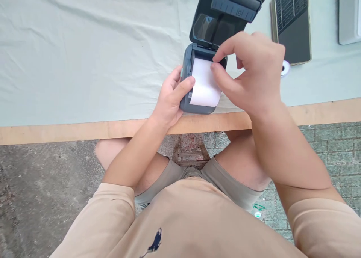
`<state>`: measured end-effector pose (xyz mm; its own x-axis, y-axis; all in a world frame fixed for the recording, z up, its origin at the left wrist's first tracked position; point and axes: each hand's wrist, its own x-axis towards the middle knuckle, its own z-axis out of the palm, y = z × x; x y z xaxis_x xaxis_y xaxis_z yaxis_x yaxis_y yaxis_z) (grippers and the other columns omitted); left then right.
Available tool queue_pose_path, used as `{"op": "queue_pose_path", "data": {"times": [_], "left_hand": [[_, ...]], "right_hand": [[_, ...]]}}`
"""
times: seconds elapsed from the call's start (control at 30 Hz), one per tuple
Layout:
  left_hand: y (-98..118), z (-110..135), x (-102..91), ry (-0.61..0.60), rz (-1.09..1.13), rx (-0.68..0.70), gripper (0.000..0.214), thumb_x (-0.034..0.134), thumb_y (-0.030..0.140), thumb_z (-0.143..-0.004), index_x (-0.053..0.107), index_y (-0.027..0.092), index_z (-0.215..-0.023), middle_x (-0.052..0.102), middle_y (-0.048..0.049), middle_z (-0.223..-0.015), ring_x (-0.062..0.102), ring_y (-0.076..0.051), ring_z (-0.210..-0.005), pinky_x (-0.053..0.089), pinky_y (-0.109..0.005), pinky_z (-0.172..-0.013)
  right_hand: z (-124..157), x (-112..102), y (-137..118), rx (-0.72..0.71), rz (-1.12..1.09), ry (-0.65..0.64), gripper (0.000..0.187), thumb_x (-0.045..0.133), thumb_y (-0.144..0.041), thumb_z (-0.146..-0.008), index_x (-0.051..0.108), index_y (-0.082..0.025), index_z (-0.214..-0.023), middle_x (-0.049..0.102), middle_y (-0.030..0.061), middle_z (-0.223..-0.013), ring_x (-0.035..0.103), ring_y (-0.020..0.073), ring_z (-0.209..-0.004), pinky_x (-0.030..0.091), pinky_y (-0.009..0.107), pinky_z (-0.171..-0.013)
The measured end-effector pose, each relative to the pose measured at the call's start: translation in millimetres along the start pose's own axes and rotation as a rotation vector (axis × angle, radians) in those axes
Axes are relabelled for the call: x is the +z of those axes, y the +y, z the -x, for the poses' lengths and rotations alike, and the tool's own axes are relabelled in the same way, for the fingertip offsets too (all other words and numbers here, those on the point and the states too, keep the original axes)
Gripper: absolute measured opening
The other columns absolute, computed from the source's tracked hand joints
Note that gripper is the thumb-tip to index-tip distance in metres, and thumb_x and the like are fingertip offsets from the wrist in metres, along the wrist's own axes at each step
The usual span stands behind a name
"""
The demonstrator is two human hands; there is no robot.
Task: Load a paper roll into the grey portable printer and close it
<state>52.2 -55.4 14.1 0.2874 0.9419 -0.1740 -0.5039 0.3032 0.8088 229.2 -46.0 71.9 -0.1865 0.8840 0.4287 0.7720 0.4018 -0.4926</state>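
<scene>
A dark grey portable label printer (197,109) is tilted up at the table's near edge, its lid (201,27) swung open away from me. White paper (205,87) lies in its bay and hangs down over the front. My left hand (172,94) grips the printer's left side, with the thumb on the front rim by the paper's edge. Above the paper's upper right edge, my right hand (249,72) is closed in a pinch. Its thumb tip touches the paper, and the index fingertip is just beside it.
A phone (295,29) in a clear-edged case lies at the back right. A small white roll (285,68) is partly hidden behind my right hand. A light grey device (348,17) is cut off at the right edge. Pale cloth (84,62) covers the wood-edged table (70,129).
</scene>
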Motion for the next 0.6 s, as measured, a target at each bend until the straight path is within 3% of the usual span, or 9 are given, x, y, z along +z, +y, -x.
{"op": "queue_pose_path", "data": {"times": [0.1,0.27,0.4,0.5,0.6], "left_hand": [[-4.5,0.8,-1.6,-0.018,-0.033,0.037,0.036,0.080,0.044,-0.091,0.070,0.024,-0.118,0.077,-0.0045,-0.114,0.065,-0.034,-0.145,0.064,-0.044,-0.112],[-5.2,2.4,-3.7,-0.041,-0.129,0.035,0.053,0.088,0.059,-0.081,0.072,0.026,-0.119,0.075,-0.0041,-0.126,0.062,-0.035,-0.148,0.057,-0.043,-0.121],[-4.1,4.4,-3.1,-0.059,-0.173,0.038,0.054,0.084,0.064,-0.083,0.073,0.027,-0.120,0.074,-0.0039,-0.128,0.064,-0.034,-0.146,0.057,-0.043,-0.121],[-4.7,4.7,-2.0,-0.042,-0.167,0.046,0.049,0.082,0.062,-0.086,0.073,0.026,-0.119,0.076,-0.0047,-0.118,0.071,-0.033,-0.135,0.063,-0.041,-0.109],[-5.0,2.8,-1.5,0.011,-0.117,0.064,0.040,0.081,0.055,-0.089,0.074,0.024,-0.113,0.075,-0.0034,-0.103,0.079,-0.026,-0.114,0.066,-0.032,-0.088]], "right_hand": [[5.7,-5.6,5.4,0.081,0.073,-0.152,0.008,0.070,-0.036,-0.091,0.064,-0.030,-0.088,0.073,0.0031,-0.089,0.063,0.0253,-0.079,0.053,0.040,-0.070],[12.5,-8.4,12.5,0.065,0.100,-0.277,0.018,0.069,-0.042,-0.093,0.068,-0.030,-0.106,0.071,0.0052,-0.084,0.058,0.0244,-0.072,0.046,0.036,-0.061],[8.9,-11.5,6.6,0.092,0.146,-0.337,0.011,0.070,-0.036,-0.090,0.067,-0.027,-0.095,0.065,0.0053,-0.076,0.054,0.0216,-0.067,0.045,0.036,-0.060],[6.0,-21.1,-5.0,0.075,0.141,-0.352,0.009,0.075,-0.030,-0.083,0.067,-0.027,-0.085,0.061,0.0034,-0.070,0.049,0.0184,-0.062,0.043,0.037,-0.059],[11.3,-37.6,-8.0,0.066,-0.069,-0.261,0.010,0.078,-0.029,-0.083,0.073,-0.027,-0.092,0.064,0.0010,-0.075,0.048,0.0148,-0.061,0.044,0.038,-0.059]]}}
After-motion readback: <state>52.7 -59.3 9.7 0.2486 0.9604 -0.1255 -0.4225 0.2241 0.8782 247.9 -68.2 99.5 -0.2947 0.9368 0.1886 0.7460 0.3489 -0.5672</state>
